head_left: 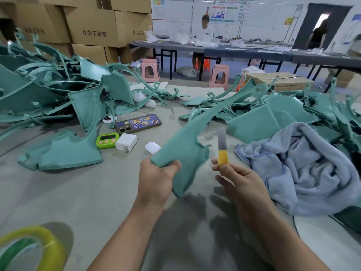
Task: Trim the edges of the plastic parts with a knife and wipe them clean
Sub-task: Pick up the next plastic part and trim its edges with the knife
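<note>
My left hand (156,178) grips the near end of a long teal plastic part (185,141), which is lifted above the table and stretches away to the upper right. My right hand (237,178) holds a knife (222,148) by its yellow-taped handle, blade pointing up, just to the right of the part's ragged edge and apart from it. A light blue cloth (304,165) lies crumpled on the table to the right of the knife.
Heaps of teal plastic parts lie at the left (48,98) and right (283,112). Between them sit a phone (137,123), a green timer (107,140), a white charger (126,141) and an earbud case (152,147). A yellow tape roll (39,249) is at the bottom left. A person sits at a far table (254,51).
</note>
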`<state>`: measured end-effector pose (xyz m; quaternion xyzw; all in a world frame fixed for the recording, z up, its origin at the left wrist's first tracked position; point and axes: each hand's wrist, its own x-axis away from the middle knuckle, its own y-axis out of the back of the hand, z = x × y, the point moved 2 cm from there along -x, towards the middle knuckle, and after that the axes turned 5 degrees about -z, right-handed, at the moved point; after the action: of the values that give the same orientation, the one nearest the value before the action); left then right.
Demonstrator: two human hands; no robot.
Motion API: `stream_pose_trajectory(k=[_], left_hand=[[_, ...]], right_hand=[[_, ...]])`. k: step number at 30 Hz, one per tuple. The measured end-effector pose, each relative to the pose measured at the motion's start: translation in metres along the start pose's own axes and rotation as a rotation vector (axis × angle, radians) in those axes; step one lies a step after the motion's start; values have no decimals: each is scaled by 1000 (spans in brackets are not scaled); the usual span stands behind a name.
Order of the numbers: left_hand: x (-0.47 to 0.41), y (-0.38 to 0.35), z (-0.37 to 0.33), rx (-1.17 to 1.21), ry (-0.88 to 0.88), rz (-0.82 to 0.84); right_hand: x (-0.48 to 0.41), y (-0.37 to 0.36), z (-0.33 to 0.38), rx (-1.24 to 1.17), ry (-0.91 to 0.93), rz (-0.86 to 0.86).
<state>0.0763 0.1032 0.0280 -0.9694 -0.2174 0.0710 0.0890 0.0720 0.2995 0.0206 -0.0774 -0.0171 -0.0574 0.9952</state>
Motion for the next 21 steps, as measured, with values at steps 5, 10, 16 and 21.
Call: stream_pose_trajectory(k=[5,10,16,21], left_hand=[[10,10,-8,-527,-592,-50],[17,-7,6,-841,-603,93],[12,3,4,-1039,-473,97],[10,0,4,-1048,-514,83]], right_hand=[[6,5,13,106,173,80],[9,-4,8,300,208,136],[15,-3,11,462,195,233],[-17,26,14,904,218,-315]])
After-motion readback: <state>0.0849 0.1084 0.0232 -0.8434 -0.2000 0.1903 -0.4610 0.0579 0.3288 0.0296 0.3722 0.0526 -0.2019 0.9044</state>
